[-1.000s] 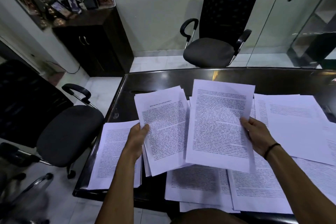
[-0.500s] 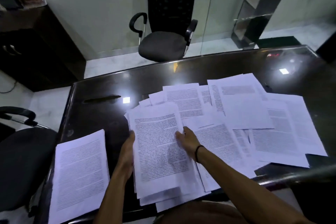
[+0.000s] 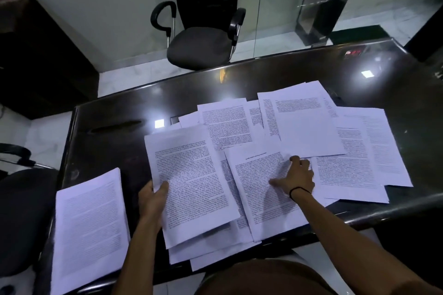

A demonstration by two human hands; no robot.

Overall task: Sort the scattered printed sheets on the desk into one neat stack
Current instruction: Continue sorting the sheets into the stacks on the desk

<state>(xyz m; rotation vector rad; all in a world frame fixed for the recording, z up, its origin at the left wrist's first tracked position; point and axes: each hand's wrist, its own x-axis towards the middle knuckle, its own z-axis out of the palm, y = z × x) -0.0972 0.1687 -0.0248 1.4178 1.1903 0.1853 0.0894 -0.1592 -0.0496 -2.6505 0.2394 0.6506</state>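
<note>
The left hand (image 3: 153, 195) grips the gathered bundle of sheets (image 3: 191, 184) at its left edge, thumb curled over the top page, the rest of the fingers hidden beneath. The right hand (image 3: 296, 178) rests on the title page (image 3: 261, 189) just right of that bundle, thumb stretched out toward the left hand and fingers bent down onto the paper near its far right corner; whether they pinch the edge or only press it, I cannot tell.

The title page lies directly under those right fingers, its long axis running away from the person and leaning slightly left, roughly parallel to the bundle. So the right hand is the nearer one, and the page would go leftward onto the bundle.

More loose sheets (image 3: 354, 151) fan out beyond and to the right of the right fingertips, overlapping. A separate pile of pages (image 3: 88, 227) lies well left of the left hand, at the edge of the dark desk (image 3: 115, 132). No containers are in sight.
</note>
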